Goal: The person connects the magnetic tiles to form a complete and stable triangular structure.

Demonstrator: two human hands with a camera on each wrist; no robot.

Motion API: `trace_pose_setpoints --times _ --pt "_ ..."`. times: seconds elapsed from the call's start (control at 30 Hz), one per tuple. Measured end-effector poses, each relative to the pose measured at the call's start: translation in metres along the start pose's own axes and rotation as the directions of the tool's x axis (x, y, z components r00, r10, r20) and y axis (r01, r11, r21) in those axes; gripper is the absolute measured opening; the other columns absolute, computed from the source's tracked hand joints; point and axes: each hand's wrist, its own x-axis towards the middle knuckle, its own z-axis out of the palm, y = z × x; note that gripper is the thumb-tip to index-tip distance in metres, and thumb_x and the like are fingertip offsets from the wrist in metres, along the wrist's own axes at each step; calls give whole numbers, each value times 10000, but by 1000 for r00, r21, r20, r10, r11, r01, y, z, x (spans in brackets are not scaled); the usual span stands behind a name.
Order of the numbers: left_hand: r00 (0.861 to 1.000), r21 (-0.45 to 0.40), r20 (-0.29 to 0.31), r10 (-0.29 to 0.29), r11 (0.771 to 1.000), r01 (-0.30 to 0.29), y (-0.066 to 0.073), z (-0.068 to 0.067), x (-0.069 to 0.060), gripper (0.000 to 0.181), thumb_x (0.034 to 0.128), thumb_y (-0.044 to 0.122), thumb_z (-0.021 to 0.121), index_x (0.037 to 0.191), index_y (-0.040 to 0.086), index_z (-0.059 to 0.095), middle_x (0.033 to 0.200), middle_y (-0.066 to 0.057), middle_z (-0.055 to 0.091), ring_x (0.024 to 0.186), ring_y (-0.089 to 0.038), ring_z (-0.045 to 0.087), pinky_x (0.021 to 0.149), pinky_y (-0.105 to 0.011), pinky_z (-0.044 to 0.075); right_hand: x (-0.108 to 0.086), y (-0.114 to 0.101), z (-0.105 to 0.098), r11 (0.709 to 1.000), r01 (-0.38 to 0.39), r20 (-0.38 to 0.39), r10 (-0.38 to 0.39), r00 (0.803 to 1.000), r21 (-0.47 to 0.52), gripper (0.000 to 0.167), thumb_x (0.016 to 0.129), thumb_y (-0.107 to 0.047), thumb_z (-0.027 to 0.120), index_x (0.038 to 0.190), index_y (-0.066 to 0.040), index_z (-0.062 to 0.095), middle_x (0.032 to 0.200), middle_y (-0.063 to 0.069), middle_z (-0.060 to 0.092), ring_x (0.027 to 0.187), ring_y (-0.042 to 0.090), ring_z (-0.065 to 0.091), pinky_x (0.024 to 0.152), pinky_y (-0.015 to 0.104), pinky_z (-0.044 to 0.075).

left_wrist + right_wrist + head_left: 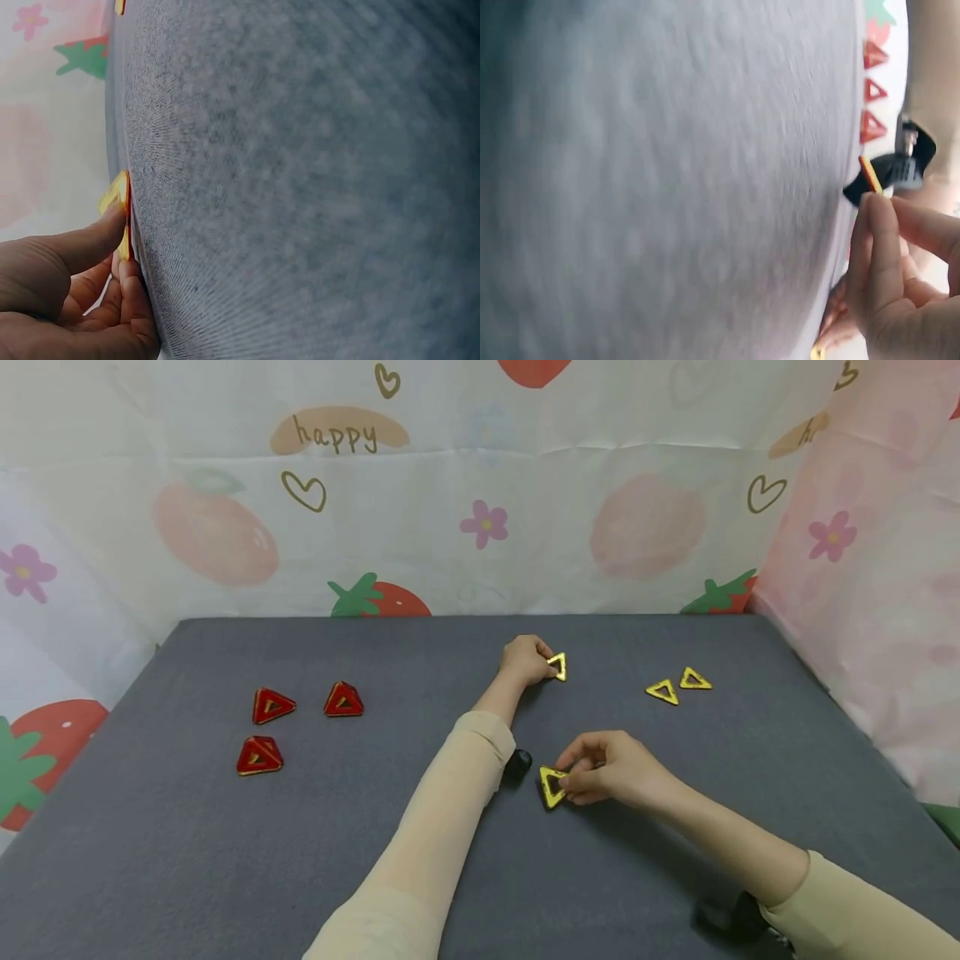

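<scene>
Toward the back middle of the table, my left hand [525, 661] pinches a hollow yellow triangle [561, 667] by its left side. The left wrist view shows that triangle [114, 196] near the cloth, with thumb and fingers on it and a red edge visible. Closer in, my right hand [618, 770] pinches another hollow yellow triangle [547, 787] between thumb and fingers. Seen nearly edge-on in the right wrist view, this triangle [870, 172] has a red and yellow edge. Whether it touches the cloth, I cannot tell.
Two yellow triangles [662, 692] lie at the right. At the left are three red triangular pieces [344, 700] with gold edges. A grey cloth [187, 860] covers the table; a printed curtain [540, 460] hangs behind. Dark wrist devices [517, 766] show by both sleeves.
</scene>
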Motion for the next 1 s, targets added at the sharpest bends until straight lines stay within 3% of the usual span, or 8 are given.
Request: trace_pose_setpoints --times 0.23,0.5,0.8,1.0 --pt "1000 -38 19 2 999 -1 -2 -1 3 232 899 147 726 1121 81 724 1198 -99 694 1129 -277 623 934 -345 527 -2 0 11 998 19 -17 -20 1000 -53 198 844 -97 744 1009 4 702 817 76 736 746 146 724 710 335 612" --pt "1000 -64 18 15 998 -14 -5 -2 2 206 917 145 703 1109 70 712 1220 -109 681 1164 -289 604 919 -354 521 -1 1 20 977 39 -64 -54 996 -212 116 822 -140 786 904 -80 730 759 41 750 658 136 709 623 299 594" --pt "1000 -76 25 17 997 -15 -7 -7 -1 216 913 153 708 1110 66 711 1227 -108 678 1178 -291 600 983 -369 505 3 3 24 893 167 21 -174 984 -417 176 873 -185 743 1046 -155 744 629 -35 691 522 102 614 499 281 503" --pt "998 -72 47 38 997 -35 -9 -12 -4 228 926 183 696 1119 61 702 1229 -120 669 1172 -300 602 976 -393 507 6 4 29 829 220 32 -238 971 -515 122 889 -189 724 1008 -165 737 573 -87 627 459 60 548 449 239 439"
